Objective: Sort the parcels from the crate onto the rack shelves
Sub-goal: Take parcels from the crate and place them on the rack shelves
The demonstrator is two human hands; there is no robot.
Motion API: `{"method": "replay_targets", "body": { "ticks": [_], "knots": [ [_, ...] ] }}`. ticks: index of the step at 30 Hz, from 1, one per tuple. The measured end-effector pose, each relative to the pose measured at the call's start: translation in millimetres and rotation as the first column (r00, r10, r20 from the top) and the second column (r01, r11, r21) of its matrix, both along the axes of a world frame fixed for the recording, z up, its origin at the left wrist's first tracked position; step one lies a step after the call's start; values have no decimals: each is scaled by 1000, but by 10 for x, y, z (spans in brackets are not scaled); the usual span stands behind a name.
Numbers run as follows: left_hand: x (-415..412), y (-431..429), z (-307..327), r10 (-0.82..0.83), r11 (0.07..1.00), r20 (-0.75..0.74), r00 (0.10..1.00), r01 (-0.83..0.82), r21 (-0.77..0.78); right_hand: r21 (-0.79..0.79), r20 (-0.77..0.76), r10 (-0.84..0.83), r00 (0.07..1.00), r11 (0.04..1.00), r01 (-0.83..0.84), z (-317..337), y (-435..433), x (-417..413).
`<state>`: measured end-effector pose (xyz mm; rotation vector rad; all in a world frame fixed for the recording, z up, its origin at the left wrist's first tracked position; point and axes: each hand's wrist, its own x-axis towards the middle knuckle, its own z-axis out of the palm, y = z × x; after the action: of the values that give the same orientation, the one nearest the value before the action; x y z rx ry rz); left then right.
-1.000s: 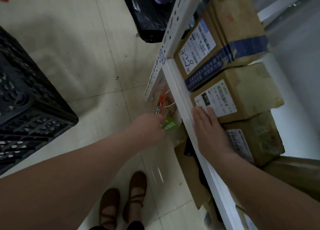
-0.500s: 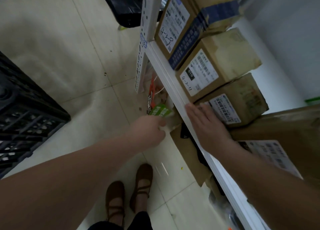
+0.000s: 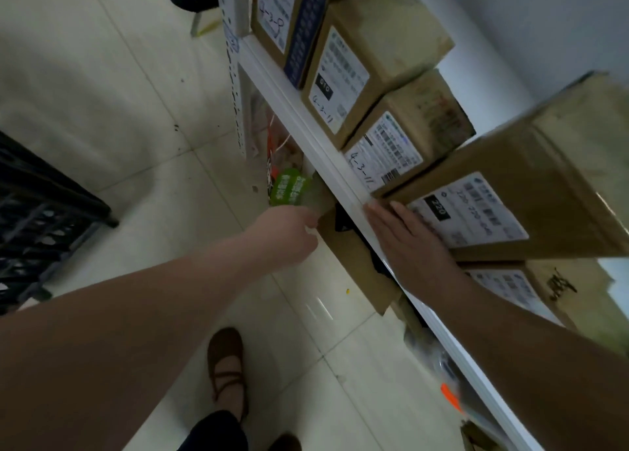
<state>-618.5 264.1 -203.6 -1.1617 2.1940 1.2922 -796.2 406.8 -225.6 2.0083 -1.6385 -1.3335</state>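
My left hand (image 3: pixel 292 236) grips a clear plastic parcel with a green label (image 3: pixel 290 188) and holds it under the front edge of the white rack shelf (image 3: pixel 320 147), at the level of the shelf below. My right hand (image 3: pixel 405 243) lies flat with straight fingers against the labelled face of a large cardboard box (image 3: pixel 531 192) on that shelf. To its left stand three smaller cardboard parcels in a row, the nearest one (image 3: pixel 405 137) marked with handwritten numbers. The black crate (image 3: pixel 37 219) sits on the floor at the left.
Another labelled box (image 3: pixel 531 287) sits on the shelf right of my right arm. Flat cardboard (image 3: pixel 354 267) and packets lie on the lower shelf. The perforated white rack post (image 3: pixel 235 86) rises near the shelf's left end. My feet stand on pale floor tiles (image 3: pixel 136 93).
The view has swung along the shelf to the right. My right hand has slid from the small box onto the large one. My left hand still holds the green-labelled parcel under the shelf edge.
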Motion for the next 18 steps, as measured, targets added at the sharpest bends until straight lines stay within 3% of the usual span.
{"method": "replay_targets", "body": {
  "ticks": [10, 18],
  "knots": [
    [-142, 804, 118, -92, 996, -7, 996, 92, -4, 51, -93, -55, 994, 997, 60, -48, 1156, -157],
    [-157, 1348, 166, -158, 987, 0, 987, 158, -9, -120, -124, 4, 992, 993, -19, -109, 1384, -145]
  ]
}}
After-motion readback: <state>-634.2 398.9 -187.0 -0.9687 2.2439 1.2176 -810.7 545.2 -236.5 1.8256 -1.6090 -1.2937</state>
